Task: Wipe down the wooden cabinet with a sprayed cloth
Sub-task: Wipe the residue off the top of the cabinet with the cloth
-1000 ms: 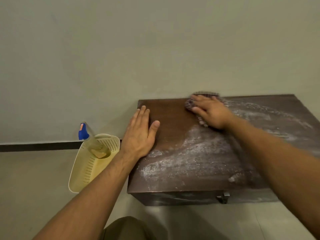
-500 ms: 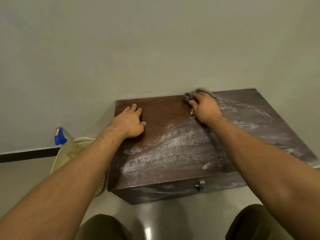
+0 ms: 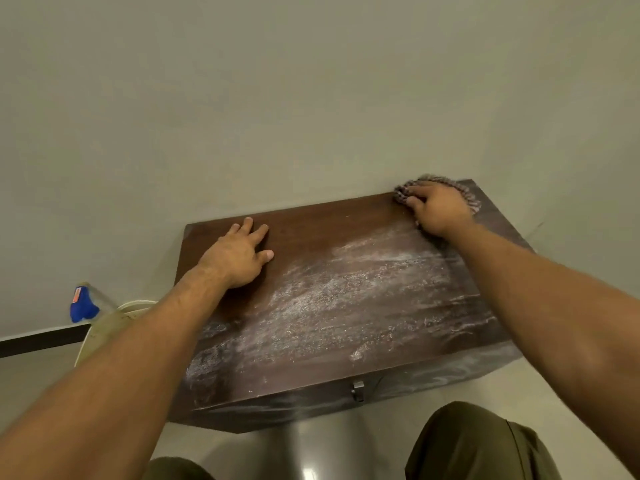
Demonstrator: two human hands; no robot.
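The dark wooden cabinet [image 3: 346, 306] stands low on the floor against the wall; white dust streaks cover most of its top, while a strip along the back left is bare brown wood. My right hand [image 3: 438, 211] presses a nubby purple-grey cloth [image 3: 460, 192] onto the top's far right corner by the wall, fingers curled over the cloth. My left hand [image 3: 239, 254] lies flat on the back left part of the top, fingers spread and straight.
A spray bottle with a blue head [image 3: 83, 304] leans in a cream perforated basket [image 3: 104, 327] on the floor left of the cabinet, partly behind my left forearm. A metal latch [image 3: 357, 389] sits on the cabinet's front. My knees show at the bottom.
My right hand has slid the cloth rightward along the back edge to the far right corner, leaving bare wood behind it. The view has shifted left of the cabinet; my left hand stays planted.
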